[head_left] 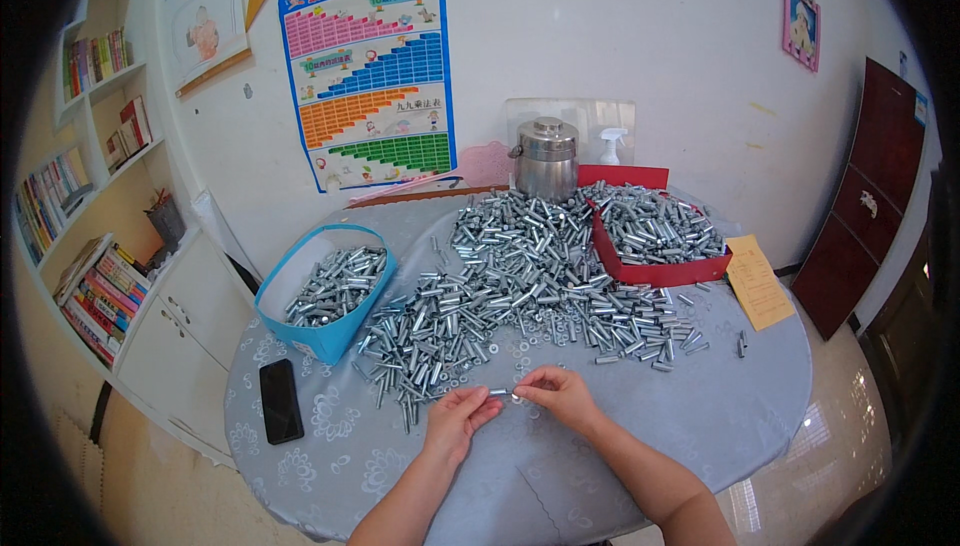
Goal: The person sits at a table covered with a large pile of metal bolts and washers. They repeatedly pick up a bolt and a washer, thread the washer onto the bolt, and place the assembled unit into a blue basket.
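My left hand (pixel 457 419) and my right hand (pixel 560 394) meet over the near part of a round table (pixel 700 416) with a grey-blue patterned cloth. Together they pinch one small silver bolt (pixel 504 393) between their fingertips, held level just above the cloth. Right behind the hands spreads a large loose heap of silver bolts and washers (pixel 520 286). A blue box (pixel 325 291) at the left is filled with more bolts. At the back right stands a red box (pixel 655 236), heaped with bolts as well.
A black phone (pixel 280 401) lies on the cloth at the left. A metal canister (pixel 546 158) stands at the back, a yellow paper slip (pixel 757 281) at the right edge. White bookshelves and cabinets (pixel 120 276) line the left wall; a dark red cabinet (pixel 865 196) stands right.
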A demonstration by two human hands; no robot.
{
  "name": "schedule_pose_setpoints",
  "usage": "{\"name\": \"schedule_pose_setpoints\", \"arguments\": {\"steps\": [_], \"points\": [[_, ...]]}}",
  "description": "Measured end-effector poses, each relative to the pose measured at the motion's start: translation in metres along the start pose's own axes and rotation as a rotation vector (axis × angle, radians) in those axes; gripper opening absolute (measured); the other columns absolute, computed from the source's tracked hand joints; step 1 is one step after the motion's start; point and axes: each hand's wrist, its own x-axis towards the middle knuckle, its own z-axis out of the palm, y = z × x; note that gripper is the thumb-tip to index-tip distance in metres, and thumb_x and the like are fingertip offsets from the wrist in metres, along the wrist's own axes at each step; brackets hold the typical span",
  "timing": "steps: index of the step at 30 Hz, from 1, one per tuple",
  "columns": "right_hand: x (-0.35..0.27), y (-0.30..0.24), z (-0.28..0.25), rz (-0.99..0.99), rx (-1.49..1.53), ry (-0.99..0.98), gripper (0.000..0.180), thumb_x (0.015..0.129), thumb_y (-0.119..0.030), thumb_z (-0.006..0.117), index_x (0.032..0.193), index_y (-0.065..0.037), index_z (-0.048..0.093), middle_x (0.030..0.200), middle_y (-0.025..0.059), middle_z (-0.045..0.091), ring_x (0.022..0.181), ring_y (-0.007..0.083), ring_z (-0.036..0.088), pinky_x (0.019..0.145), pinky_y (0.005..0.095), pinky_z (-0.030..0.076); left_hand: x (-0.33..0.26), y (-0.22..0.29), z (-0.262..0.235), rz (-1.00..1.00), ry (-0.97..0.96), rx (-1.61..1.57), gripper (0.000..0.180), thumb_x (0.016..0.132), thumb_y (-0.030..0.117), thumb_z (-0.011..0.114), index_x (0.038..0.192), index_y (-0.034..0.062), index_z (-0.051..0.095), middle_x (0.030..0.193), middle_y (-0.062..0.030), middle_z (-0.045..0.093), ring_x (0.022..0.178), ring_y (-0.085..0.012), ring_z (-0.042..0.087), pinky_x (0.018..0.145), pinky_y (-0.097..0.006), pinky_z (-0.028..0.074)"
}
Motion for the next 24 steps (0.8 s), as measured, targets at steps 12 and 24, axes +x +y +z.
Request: {"name": "schedule_pose_setpoints", "arguments": {"steps": [12,24], "points": [[-0.004,-0.011,0.010,-0.278,-0.388,0.137,0.018,0.076,-0.012,0.062,0.092,-0.004,0.063,0.077,0.0071,0.060,0.064,0.0129,0.053,0.058,0.0246,0.044,-0.004,-0.001,0.003,-0.090,-0.025,0.030,0.016,0.081,0.008,0.057,0.091,-0.0048,0.055,0.089,-0.0176,0.061,0.075,-0.0215,0.062,0.068,-0.029,0.053],[0.053,0.005,-0.044,-0.236,-1.052,0.268,0.020,0.070,-0.022,0.064,0.085,-0.009,0.065,0.080,0.0099,0.059,0.076,0.0252,0.057,0.066,0.0344,0.046,-0.001,0.002,0.000,0.012,0.014,0.001,0.017,0.080,0.007,0.056,0.092,-0.0041,0.054,0.088,-0.0156,0.061,0.070,-0.0177,0.060,0.066,-0.028,0.052]]}}
